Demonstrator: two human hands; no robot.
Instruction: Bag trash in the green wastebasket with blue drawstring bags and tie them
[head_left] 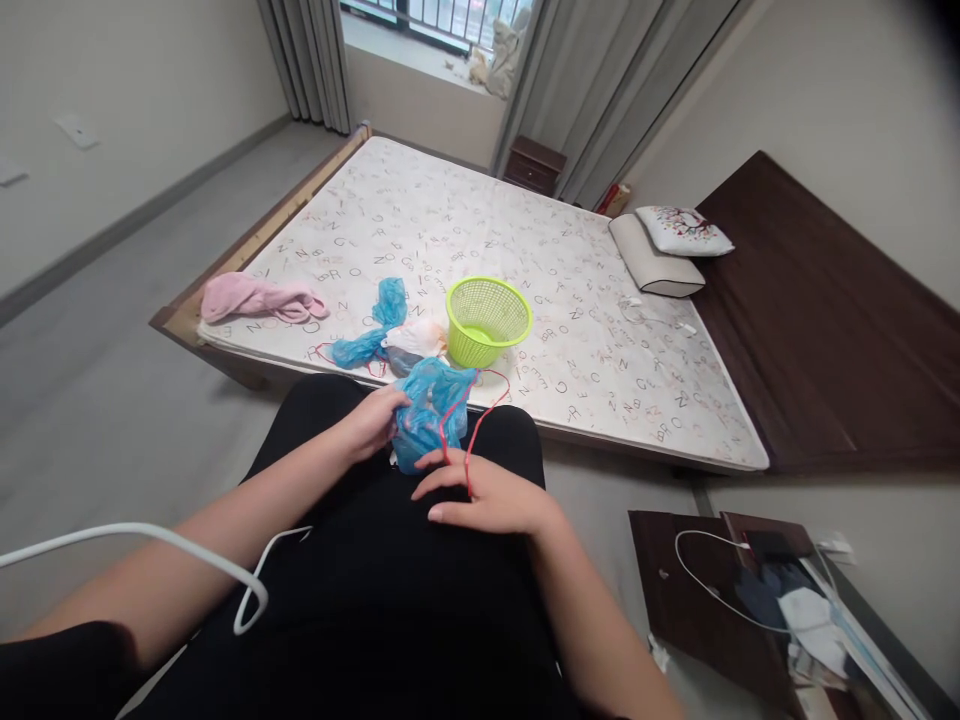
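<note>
**Person's left hand [369,425] holds one blue plastic bag [427,400]**

One pink cloth [259,298] lies at the left of the mattress [540,250], which has letters like N, R, O and C all over. Next come a second blue bag [390,305] and one white bag [416,338]. The left fingers grip the first blue bag above the lap, by the bed's edge. One green basket [484,335] stands behind it. The right hand [480,492] is loose, fingers apart, with the bag's red string [491,405] against them. Two pillows [686,232] are stacked far right.
</note>
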